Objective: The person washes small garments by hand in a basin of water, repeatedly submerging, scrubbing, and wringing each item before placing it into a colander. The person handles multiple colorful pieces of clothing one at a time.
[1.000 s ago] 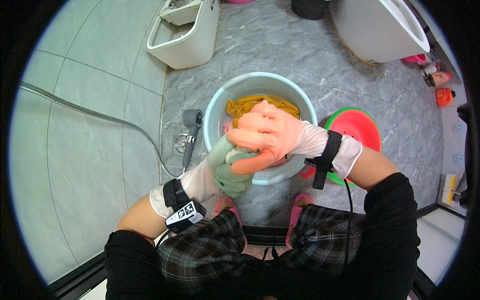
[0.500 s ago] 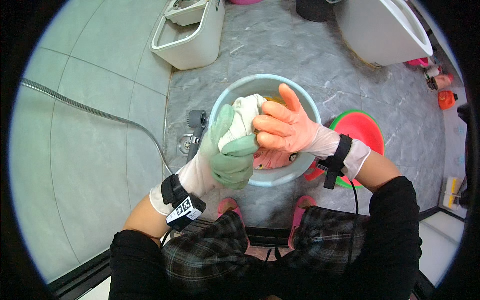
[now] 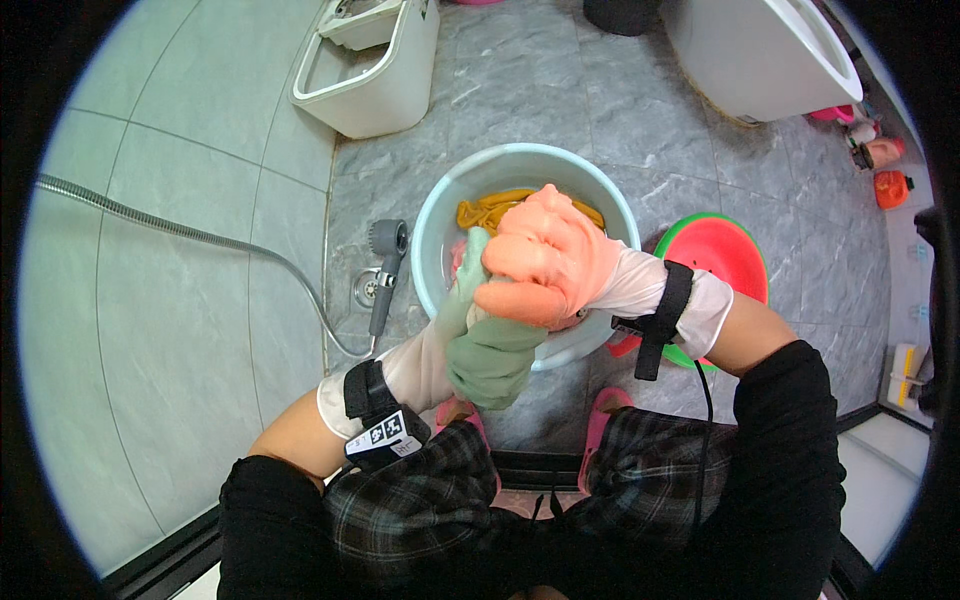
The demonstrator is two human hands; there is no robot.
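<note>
Over the light blue basin (image 3: 425,240) my two gloved hands meet, both closed. My left hand (image 3: 490,358), in a green rubber glove with a white cuff, grips a white cloth (image 3: 475,316); only a sliver of it shows between the gloves. My right hand (image 3: 548,262), in an orange glove, is wrapped over the same cloth just above the left and hides most of it. Inside the basin a mustard-yellow cloth (image 3: 478,214) lies along the far side. Some pink fabric (image 3: 458,256) peeks out at the left of the hands.
A grey shower head (image 3: 387,240) lies by the floor drain (image 3: 367,287), its metal hose (image 3: 230,240) running along the left wall. To the right sits a red bowl with a green rim (image 3: 712,255). White fixtures (image 3: 370,105) (image 3: 750,70) stand farther off, with an orange bottle (image 3: 890,188) at right.
My right hand's raised, spread fingers have closed over the white cloth, which is now mostly covered. My left hand has shifted slightly right and toward me. More yellow cloth shows.
</note>
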